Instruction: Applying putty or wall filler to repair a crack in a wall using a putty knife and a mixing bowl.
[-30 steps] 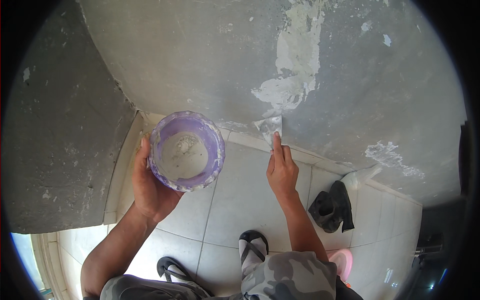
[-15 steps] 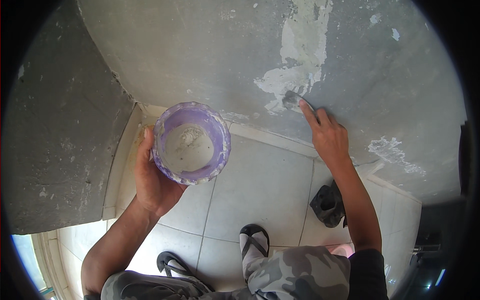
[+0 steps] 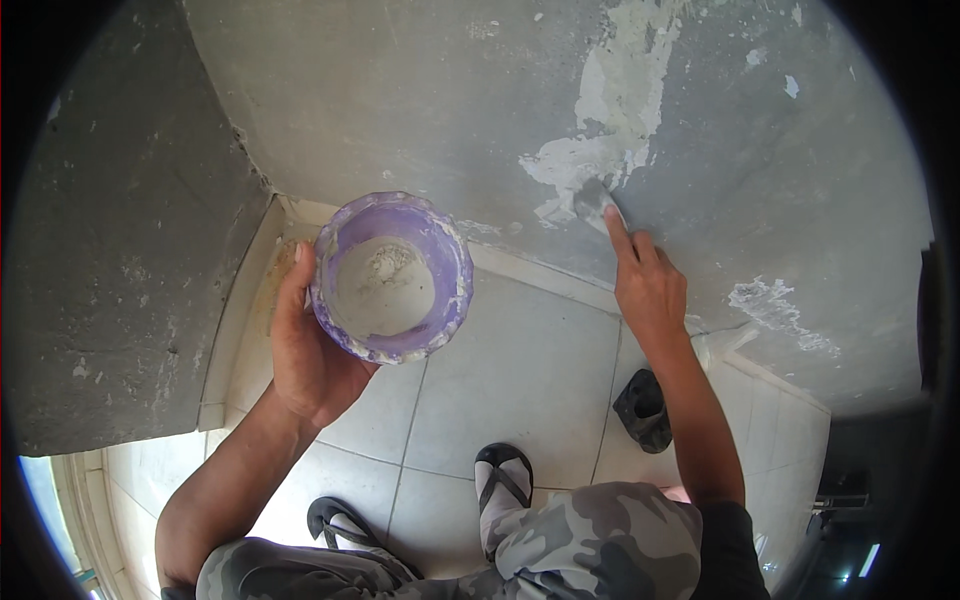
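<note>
1. Holds the putty knife [image 3: 592, 200] against the far grey wall [image 3: 400, 100], at the lower end of a pale patch [image 3: 625, 80].
2. Grips that knife with the right hand [image 3: 650, 285], with fingers curled and forefinger stretched along it.
3. Holds the purple bowl [image 3: 385, 222] to the left in the left hand [image 3: 312, 360], with pale paste [image 3: 385, 295] inside.
4. Wears black flip-flops [image 3: 503, 474] on the near tiled floor [image 3: 510, 360], left of a black bag [image 3: 642, 410].

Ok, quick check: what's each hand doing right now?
Left hand: holding the bowl, thumb up along its side.
Right hand: closed on the scraper, index finger extended toward the blade.
</note>
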`<state>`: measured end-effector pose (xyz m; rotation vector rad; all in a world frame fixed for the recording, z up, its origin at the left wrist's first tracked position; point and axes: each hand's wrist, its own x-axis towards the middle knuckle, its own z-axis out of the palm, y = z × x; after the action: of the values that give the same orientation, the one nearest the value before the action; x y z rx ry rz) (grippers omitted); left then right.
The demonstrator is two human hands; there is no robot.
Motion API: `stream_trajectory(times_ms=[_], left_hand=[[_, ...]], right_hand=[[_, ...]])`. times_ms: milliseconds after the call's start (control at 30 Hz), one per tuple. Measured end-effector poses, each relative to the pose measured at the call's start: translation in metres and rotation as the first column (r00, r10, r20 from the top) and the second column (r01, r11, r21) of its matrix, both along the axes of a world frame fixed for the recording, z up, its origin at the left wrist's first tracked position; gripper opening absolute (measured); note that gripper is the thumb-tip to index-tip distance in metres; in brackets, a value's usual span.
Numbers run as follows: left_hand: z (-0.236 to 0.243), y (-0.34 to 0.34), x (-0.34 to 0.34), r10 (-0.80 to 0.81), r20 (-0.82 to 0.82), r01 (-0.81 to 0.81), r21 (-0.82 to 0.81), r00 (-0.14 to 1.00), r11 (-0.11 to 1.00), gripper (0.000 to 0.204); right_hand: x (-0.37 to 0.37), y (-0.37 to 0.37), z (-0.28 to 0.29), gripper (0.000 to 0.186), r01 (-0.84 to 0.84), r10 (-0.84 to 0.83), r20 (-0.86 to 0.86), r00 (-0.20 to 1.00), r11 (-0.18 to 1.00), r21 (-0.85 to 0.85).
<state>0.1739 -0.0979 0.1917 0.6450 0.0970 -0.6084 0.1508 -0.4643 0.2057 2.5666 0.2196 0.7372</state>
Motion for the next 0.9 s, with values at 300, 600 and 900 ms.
stream_trajectory(times_ms=[300, 600, 900], left_hand=[[0.002, 0.003, 0.001, 0.003, -0.009, -0.004, -0.056, 1.000, 0.998, 0.078], [-0.001, -0.004, 0.001, 0.006, 0.002, -0.006, -0.036, 1.000, 0.999, 0.077], [0.006, -0.008, -0.001, 0.036, 0.014, -0.036, 0.029, 0.999, 0.999, 0.079]], right_hand=[[0.008, 0.031, 0.003, 0.074, -0.067, 0.049, 0.123, 0.991, 0.987, 0.148], [-0.015, -0.012, -0.043, 0.068, -0.085, 0.066, 0.098, 0.993, 0.976, 0.200], [-0.017, -0.022, -0.068, 0.066, -0.006, 0.002, 0.020, 1.000, 0.978, 0.210]])
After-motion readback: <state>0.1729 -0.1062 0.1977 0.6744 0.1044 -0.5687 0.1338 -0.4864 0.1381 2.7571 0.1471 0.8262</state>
